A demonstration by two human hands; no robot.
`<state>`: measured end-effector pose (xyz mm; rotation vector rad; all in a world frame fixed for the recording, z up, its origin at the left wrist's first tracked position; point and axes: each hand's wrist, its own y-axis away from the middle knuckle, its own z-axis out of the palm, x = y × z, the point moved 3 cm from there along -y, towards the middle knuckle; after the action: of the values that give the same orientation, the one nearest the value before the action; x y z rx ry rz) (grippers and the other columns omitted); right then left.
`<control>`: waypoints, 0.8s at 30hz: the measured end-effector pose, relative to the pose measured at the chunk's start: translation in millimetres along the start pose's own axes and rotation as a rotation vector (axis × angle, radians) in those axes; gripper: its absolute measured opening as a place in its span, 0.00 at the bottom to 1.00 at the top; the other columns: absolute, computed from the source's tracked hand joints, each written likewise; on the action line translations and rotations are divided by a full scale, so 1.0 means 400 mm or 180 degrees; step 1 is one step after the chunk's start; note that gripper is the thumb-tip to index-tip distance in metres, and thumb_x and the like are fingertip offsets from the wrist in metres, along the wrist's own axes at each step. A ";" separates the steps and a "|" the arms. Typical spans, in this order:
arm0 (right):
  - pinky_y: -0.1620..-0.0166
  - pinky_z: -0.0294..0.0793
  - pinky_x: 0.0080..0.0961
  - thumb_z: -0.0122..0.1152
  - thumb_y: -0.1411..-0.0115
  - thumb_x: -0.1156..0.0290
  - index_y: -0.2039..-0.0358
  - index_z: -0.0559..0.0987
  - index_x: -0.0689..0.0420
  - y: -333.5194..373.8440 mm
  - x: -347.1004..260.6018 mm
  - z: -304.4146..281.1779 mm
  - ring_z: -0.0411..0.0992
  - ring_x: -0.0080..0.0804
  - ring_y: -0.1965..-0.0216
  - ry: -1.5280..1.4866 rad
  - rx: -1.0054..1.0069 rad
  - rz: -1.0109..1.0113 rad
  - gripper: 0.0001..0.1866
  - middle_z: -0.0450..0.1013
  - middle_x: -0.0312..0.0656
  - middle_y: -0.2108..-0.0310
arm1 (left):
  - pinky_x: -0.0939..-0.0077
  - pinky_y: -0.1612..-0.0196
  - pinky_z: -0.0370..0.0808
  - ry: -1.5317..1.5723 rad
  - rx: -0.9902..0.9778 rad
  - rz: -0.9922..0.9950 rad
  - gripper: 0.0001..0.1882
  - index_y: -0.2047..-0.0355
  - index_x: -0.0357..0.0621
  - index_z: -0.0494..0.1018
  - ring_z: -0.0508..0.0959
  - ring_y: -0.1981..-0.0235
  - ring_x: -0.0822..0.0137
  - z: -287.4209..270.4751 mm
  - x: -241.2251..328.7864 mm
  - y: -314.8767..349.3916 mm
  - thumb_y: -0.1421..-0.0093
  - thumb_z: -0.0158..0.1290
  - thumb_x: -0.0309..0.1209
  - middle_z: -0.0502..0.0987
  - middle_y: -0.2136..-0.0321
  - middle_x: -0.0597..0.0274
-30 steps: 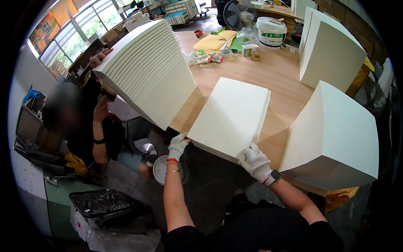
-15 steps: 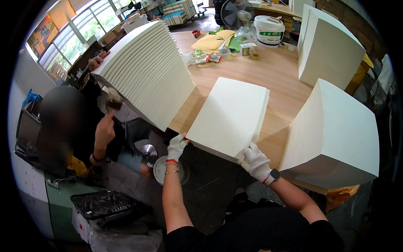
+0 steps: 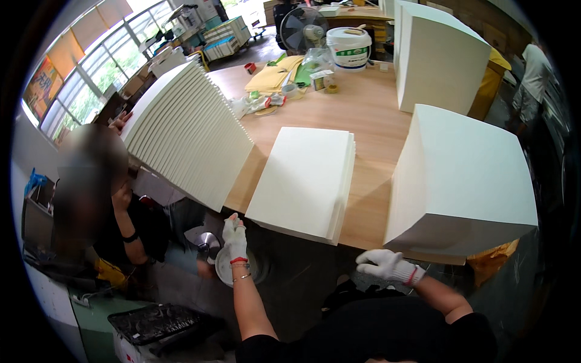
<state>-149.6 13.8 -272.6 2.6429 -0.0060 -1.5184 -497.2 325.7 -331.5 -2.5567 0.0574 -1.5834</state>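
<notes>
A low stack of white paper blocks (image 3: 299, 181) lies at the table's near edge, its right side slightly stepped. My left hand (image 3: 234, 237), in a white glove with bare fingertips, is just off the stack's near left corner. Its fingers stretch upward and nothing shows in them. Below the stack's near right corner, my right hand (image 3: 385, 265) hangs in the air in a white glove. Thumb and fingers are apart, holding nothing. To its right towers a tall stack of white paper (image 3: 463, 175). A tall ridged stack of white paper blocks (image 3: 190, 133) leans at the left.
A co-worker's hand (image 3: 123, 195) is raised beside the ridged stack. Another tall white stack (image 3: 442, 60) stands at the far right. Toward the back are a white bucket (image 3: 350, 53), yellow envelopes (image 3: 272, 75), tape and gloves. A round pail (image 3: 225, 268) is below the table edge.
Both my hands have let go of the low stack's near corners; the right one drew back toward me. The co-worker's raised hand moved toward their head. My view shifted right.
</notes>
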 end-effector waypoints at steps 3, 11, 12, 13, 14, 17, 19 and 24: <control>0.60 0.76 0.29 0.60 0.38 0.63 0.62 0.81 0.60 0.128 -0.079 -0.137 0.76 0.32 0.68 -0.0637 0.0025 0.0241 0.13 0.79 0.41 0.70 | 0.79 0.54 0.75 -0.0234 0.0328 -0.0080 0.11 0.53 0.35 0.75 0.77 0.60 0.73 0.012 0.179 0.019 0.35 0.55 0.25 0.79 0.61 0.59; 0.59 0.75 0.26 0.55 0.34 0.75 0.53 0.77 0.65 0.547 -0.177 -0.565 0.75 0.31 0.63 0.0964 0.4808 -0.0835 0.11 0.77 0.45 0.63 | 0.62 0.48 0.76 0.1098 -0.0793 0.3464 0.10 0.58 0.37 0.76 0.81 0.54 0.52 0.166 0.841 0.279 0.41 0.55 0.19 0.80 0.59 0.50; 0.56 0.74 0.27 0.54 0.34 0.75 0.53 0.77 0.64 0.577 -0.162 -0.607 0.75 0.32 0.60 0.1434 0.4991 -0.0640 0.11 0.76 0.46 0.60 | 0.60 0.48 0.77 0.1033 -0.0970 0.3989 0.11 0.59 0.38 0.76 0.81 0.54 0.51 0.195 0.919 0.331 0.44 0.57 0.19 0.80 0.59 0.51; 0.54 0.73 0.27 0.53 0.33 0.76 0.53 0.77 0.63 0.604 -0.148 -0.644 0.74 0.33 0.57 0.1896 0.5138 -0.0432 0.11 0.76 0.46 0.57 | 0.58 0.48 0.77 0.0956 -0.1118 0.4505 0.12 0.60 0.39 0.76 0.81 0.54 0.50 0.226 0.990 0.381 0.46 0.59 0.19 0.80 0.59 0.52; 0.50 0.72 0.30 0.54 0.33 0.72 0.52 0.77 0.62 0.625 -0.131 -0.662 0.74 0.34 0.55 0.2210 0.5046 -0.0089 0.12 0.75 0.46 0.56 | 0.58 0.49 0.78 0.0897 -0.1460 0.4792 0.15 0.60 0.40 0.76 0.81 0.54 0.51 0.260 1.062 0.436 0.49 0.60 0.18 0.80 0.59 0.53; 0.56 0.73 0.31 0.57 0.33 0.64 0.62 0.78 0.62 0.682 -0.043 -0.670 0.75 0.34 0.63 0.1108 0.4982 0.0808 0.12 0.76 0.44 0.67 | 0.59 0.55 0.78 0.0635 -0.2788 0.5249 0.16 0.58 0.43 0.75 0.80 0.58 0.51 0.382 1.250 0.611 0.49 0.61 0.22 0.80 0.58 0.56; 0.61 0.72 0.33 0.57 0.34 0.62 0.69 0.76 0.61 0.701 -0.052 -0.685 0.73 0.36 0.69 0.1181 0.4604 0.1077 0.14 0.73 0.44 0.73 | 0.62 0.53 0.77 0.0336 -0.3009 0.5508 0.16 0.57 0.45 0.75 0.79 0.54 0.52 0.473 1.296 0.700 0.47 0.59 0.25 0.80 0.57 0.59; 0.68 0.67 0.38 0.60 0.36 0.62 0.78 0.72 0.58 0.683 -0.103 -0.744 0.67 0.44 0.76 0.2268 0.4618 -0.0140 0.17 0.65 0.46 0.81 | 0.60 0.58 0.75 -0.1340 -0.4085 0.4835 0.09 0.63 0.44 0.74 0.78 0.55 0.52 0.647 1.366 0.828 0.45 0.53 0.30 0.77 0.60 0.57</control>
<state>98.2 -232.7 -65.6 3.9991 -1.4852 -0.3419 -8.9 -34.1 -4.0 -1.8681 2.7185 -0.2474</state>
